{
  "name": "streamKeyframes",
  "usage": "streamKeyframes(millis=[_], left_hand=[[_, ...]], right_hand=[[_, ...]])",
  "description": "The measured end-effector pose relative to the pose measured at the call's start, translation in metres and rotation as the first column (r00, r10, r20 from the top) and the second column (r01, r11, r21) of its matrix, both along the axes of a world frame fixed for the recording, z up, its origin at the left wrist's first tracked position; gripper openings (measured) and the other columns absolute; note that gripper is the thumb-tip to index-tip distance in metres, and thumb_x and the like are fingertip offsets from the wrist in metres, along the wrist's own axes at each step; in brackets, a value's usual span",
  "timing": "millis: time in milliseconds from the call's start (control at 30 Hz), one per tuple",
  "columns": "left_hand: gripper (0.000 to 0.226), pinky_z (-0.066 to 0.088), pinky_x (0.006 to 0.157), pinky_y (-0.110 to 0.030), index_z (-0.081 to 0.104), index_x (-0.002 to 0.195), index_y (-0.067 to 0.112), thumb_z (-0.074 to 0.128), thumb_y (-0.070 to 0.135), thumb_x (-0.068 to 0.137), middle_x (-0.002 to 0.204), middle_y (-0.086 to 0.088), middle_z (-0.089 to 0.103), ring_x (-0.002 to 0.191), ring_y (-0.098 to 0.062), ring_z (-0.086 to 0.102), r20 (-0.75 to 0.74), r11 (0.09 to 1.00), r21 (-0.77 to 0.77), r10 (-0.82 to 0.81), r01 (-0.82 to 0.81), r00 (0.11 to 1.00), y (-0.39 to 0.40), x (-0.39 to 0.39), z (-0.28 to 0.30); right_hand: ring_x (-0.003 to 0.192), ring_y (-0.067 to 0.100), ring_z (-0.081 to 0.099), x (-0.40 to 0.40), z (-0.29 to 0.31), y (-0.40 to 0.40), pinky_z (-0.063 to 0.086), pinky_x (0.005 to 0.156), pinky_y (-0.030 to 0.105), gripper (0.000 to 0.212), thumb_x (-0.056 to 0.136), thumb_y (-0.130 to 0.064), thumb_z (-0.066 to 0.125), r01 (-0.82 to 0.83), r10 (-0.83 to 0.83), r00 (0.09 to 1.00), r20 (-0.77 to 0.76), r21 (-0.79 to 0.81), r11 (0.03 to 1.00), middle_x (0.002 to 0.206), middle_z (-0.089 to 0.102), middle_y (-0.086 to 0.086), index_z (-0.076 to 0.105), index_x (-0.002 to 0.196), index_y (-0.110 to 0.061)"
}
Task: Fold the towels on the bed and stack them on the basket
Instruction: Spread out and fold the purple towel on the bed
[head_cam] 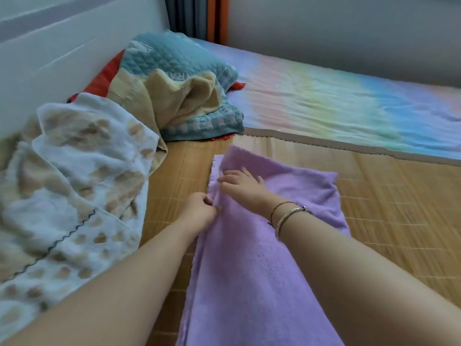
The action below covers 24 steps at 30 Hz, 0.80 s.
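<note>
Head view: fluffy lilac towel [249,270], part-folded

I see a plain lilac-purple towel [262,258] on a tan woven mat [386,196] with a grey-brown border. A white blanket [74,183] carries beige-brown blotches and a dark zigzag line. A quilted teal pillow [174,58] has checked edging. A beige cloth [179,98] drapes over red fabric [109,71]. The bedsheet [336,106] shows pastel rainbow bands.
</note>
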<state>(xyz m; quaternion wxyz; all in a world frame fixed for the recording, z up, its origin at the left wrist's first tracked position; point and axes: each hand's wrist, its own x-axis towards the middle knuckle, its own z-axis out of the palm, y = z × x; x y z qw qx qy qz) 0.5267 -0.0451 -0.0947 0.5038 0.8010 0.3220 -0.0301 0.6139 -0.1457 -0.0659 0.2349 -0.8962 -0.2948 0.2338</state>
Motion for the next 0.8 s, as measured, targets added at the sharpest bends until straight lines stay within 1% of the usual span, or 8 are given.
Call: streamKeyframes(millis=[33, 100, 167, 233, 333, 500, 667, 800], left_hand=[[0.022, 0.035, 0.055, -0.026, 0.053, 0.068, 0.015, 0.066, 0.016, 0.086, 0.067, 0.001, 0.052, 0.064, -0.017, 0.048, -0.023, 1.0, -0.004, 0.012, -0.012, 1.0, 0.006, -0.001, -0.005], [0.02, 0.039, 0.064, -0.026, 0.056, 0.067, 0.016, 0.066, 0.016, 0.085, 0.068, -0.001, 0.056, 0.072, -0.022, 0.055, -0.05, 0.999, -0.01, 0.033, -0.034, 0.998, 0.013, -0.003, -0.015], [0.018, 0.041, 0.066, -0.029, 0.057, 0.071, 0.015, 0.066, 0.022, 0.084, 0.071, -0.003, 0.059, 0.075, -0.024, 0.057, -0.057, 0.998, -0.002, 0.069, -0.069, 0.996, 0.015, -0.009, -0.021], [0.022, 0.039, 0.067, -0.029, 0.056, 0.08, 0.014, 0.067, 0.033, 0.084, 0.081, -0.004, 0.06, 0.08, -0.023, 0.057, -0.045, 0.995, 0.056, 0.091, -0.088, 0.995, 0.012, -0.013, -0.021], [0.041, 0.034, 0.07, -0.028, 0.047, 0.095, 0.011, 0.071, 0.041, 0.08, 0.094, -0.003, 0.053, 0.086, -0.021, 0.05, -0.058, 0.99, 0.096, 0.112, -0.106, 0.992, 0.0, -0.021, -0.017], [0.047, 0.034, 0.072, -0.028, 0.053, 0.107, 0.005, 0.071, 0.039, 0.08, 0.107, -0.011, 0.057, 0.102, -0.029, 0.056, -0.168, 0.989, 0.137, 0.085, -0.062, 0.982, -0.014, -0.029, -0.013], [0.04, 0.035, 0.072, -0.03, 0.056, 0.114, 0.0, 0.064, 0.028, 0.087, 0.118, -0.018, 0.06, 0.106, -0.035, 0.056, -0.174, 0.984, 0.173, 0.082, -0.052, 0.981, -0.029, -0.025, -0.007], [0.045, 0.04, 0.09, -0.04, 0.046, 0.122, -0.003, 0.061, 0.02, 0.087, 0.128, -0.024, 0.051, 0.115, -0.041, 0.051, -0.143, 0.951, 0.291, 0.153, -0.107, 0.978, -0.042, -0.028, -0.006]], right_hand=[[0.145, 0.017, 0.013, 0.003, -0.004, 0.005, 0.005, 0.116, 0.057, 0.042, 0.095, -0.03, 0.039, -0.012, 0.013, 0.996, -0.091, 0.008, 1.0, 0.15, 0.035, -0.007, 0.049, 0.136, -0.029], [0.143, 0.019, 0.023, 0.005, -0.01, 0.006, 0.025, 0.113, 0.048, 0.05, 0.094, -0.028, 0.04, 0.045, -0.024, 0.98, -0.197, 0.101, 0.994, 0.151, 0.035, -0.001, 0.039, 0.143, -0.029], [0.12, 0.016, 0.046, 0.002, -0.014, 0.001, 0.044, 0.087, 0.026, 0.048, 0.095, -0.025, 0.04, 0.113, -0.07, 0.973, -0.22, 0.188, 0.976, 0.14, 0.043, -0.001, 0.038, 0.143, -0.026], [0.099, 0.014, 0.051, -0.001, -0.018, -0.012, 0.043, 0.072, 0.022, 0.046, 0.094, -0.023, 0.041, 0.161, -0.124, 0.98, -0.152, 0.26, 0.952, 0.125, 0.049, -0.003, 0.043, 0.139, -0.023], [0.116, 0.022, 0.05, -0.001, -0.033, -0.044, 0.039, 0.097, 0.033, 0.042, 0.086, -0.01, 0.049, 0.187, -0.24, 0.956, 0.167, 0.28, 0.941, 0.128, 0.054, 0.002, 0.053, 0.128, -0.013], [0.117, 0.039, 0.048, -0.006, -0.057, -0.129, 0.038, 0.098, 0.048, 0.035, 0.075, -0.008, 0.049, 0.428, -0.406, 0.789, 0.46, 0.063, 0.902, 0.117, 0.057, 0.014, 0.06, 0.108, -0.008], [0.142, 0.033, 0.019, -0.01, -0.056, -0.171, 0.017, 0.114, 0.046, 0.049, 0.087, -0.027, 0.06, 0.543, -0.496, 0.8, 0.336, -0.055, 0.838, 0.151, 0.029, 0.011, 0.046, 0.132, -0.015], [0.134, 0.037, 0.027, -0.013, -0.05, -0.189, 0.024, 0.109, 0.041, 0.064, 0.087, -0.034, 0.063, 0.723, -0.721, 0.674, 0.162, 0.057, 0.689, 0.146, 0.03, 0.019, 0.035, 0.139, -0.009]])
